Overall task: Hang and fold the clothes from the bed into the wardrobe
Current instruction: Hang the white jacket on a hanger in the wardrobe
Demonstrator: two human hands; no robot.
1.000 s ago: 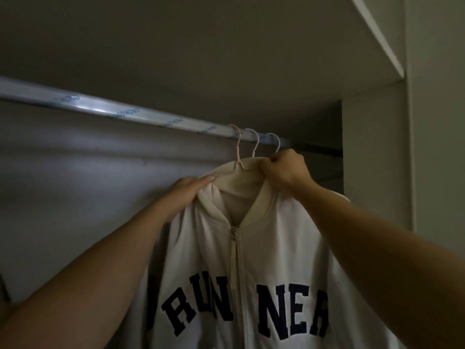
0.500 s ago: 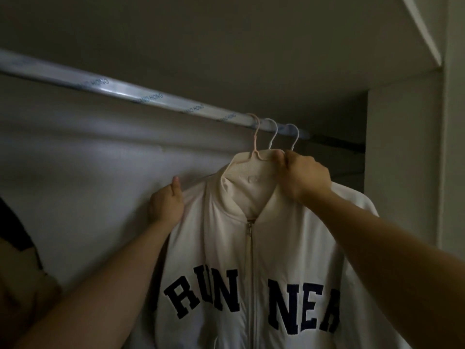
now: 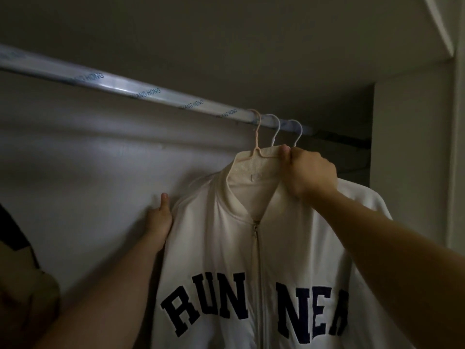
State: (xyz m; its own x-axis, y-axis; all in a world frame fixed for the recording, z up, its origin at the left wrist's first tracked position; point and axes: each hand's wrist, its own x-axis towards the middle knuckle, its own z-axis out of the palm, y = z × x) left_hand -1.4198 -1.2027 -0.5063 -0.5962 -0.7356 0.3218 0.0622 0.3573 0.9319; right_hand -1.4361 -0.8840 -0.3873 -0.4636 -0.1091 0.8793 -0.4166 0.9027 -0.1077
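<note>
While the jacket (image 3: 226, 248) hangs by its hanger (image 3: 256, 146) on the rail (image 3: 125, 88), the right hand (image 3: 308, 171) pinches the collar (image 3: 251, 170), seemingly to straighten it; the left hand (image 3: 159, 220) steadies the shoulder, fingers hidden, grip unclear.

upper left to centre, rail (image 3: 151, 90): glossy metal under printed film. jacket (image 3: 226, 243): matt cream cloth, ribbed knit collar (image 3: 251, 167), fuzzy dark letters (image 3: 214, 298), metal zip (image 3: 256, 226). pink hanger (image 3: 257, 132): smooth plastic. back panel (image 3: 88, 159), left: matt, smooth.
</note>
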